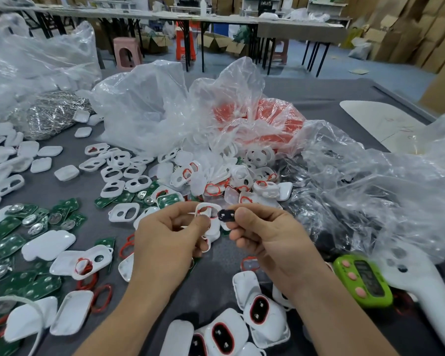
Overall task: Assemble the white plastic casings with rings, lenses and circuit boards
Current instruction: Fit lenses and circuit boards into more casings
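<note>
A few finished white plastic casings with red rings and dark lenses [222, 336] lie nearest. Above them, the left hand [170, 237] grips a red-ringed white casing shell [206, 211]. The right hand [265, 237] pinches a small dark oval lens [226, 215] beside it, not yet seated. Beyond, loose green circuit boards [70, 209] and heaped unfilled white shells [242, 176] suggest most work remains.

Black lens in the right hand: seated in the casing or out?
Out. The right hand pinches the black lens at the right edge of the white casing in the left hand, not in its opening.
</note>
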Action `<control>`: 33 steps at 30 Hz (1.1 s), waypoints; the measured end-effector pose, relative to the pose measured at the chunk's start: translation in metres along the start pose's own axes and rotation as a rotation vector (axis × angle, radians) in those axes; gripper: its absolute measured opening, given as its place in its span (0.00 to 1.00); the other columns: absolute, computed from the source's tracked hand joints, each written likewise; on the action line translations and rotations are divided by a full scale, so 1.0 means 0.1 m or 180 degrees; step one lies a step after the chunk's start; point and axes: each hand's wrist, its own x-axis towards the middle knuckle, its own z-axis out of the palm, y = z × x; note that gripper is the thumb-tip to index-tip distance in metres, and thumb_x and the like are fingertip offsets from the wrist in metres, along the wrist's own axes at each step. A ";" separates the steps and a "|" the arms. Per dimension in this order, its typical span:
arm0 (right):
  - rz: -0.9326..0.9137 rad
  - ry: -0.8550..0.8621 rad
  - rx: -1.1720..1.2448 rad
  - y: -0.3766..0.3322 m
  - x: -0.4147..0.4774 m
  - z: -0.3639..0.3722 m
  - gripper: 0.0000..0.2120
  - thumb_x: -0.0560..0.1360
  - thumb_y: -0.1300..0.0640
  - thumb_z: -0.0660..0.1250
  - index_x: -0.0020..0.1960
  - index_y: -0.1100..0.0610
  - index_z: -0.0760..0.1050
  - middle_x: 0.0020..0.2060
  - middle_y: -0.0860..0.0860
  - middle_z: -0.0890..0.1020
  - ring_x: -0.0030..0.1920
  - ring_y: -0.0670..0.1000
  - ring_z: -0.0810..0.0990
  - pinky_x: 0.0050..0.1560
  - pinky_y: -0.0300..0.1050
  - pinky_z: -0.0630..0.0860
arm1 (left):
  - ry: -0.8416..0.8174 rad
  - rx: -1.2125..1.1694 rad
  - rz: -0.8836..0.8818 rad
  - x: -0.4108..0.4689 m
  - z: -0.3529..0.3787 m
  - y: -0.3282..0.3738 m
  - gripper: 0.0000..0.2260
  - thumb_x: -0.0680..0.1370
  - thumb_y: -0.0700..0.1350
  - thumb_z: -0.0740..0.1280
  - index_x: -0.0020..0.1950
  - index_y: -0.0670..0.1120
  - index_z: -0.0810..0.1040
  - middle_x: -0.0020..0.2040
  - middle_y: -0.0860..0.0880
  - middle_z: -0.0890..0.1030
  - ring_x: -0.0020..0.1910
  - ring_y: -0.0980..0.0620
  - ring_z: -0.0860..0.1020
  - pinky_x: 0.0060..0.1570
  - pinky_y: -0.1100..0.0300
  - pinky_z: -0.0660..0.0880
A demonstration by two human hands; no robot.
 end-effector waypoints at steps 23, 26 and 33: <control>-0.1923 0.1303 -0.3002 0.29 -0.01 0.12 0.08 0.77 0.49 0.73 0.41 0.50 0.84 0.29 0.42 0.82 0.32 0.45 0.80 0.35 0.34 0.74 | -0.0112 0.0116 0.0082 -0.16 0.11 0.04 0.10 0.74 0.38 0.75 0.44 0.54 0.87 0.34 0.47 0.86 0.37 0.36 0.84 0.40 0.39 0.82; -0.2007 0.0967 -0.3340 0.22 0.00 0.05 0.05 0.74 0.51 0.73 0.42 0.51 0.82 0.28 0.45 0.80 0.30 0.48 0.77 0.32 0.35 0.71 | -0.0069 0.0313 0.0092 -0.12 0.08 0.03 0.12 0.74 0.38 0.75 0.44 0.57 0.88 0.34 0.49 0.86 0.34 0.45 0.85 0.42 0.39 0.83; -0.1142 0.1034 -0.2021 0.22 0.05 0.04 0.07 0.77 0.56 0.73 0.40 0.48 0.84 0.27 0.48 0.82 0.26 0.44 0.74 0.31 0.48 0.76 | -0.0153 0.0134 0.0131 -0.14 0.12 0.02 0.11 0.74 0.37 0.76 0.45 0.55 0.87 0.35 0.47 0.86 0.32 0.49 0.83 0.36 0.48 0.83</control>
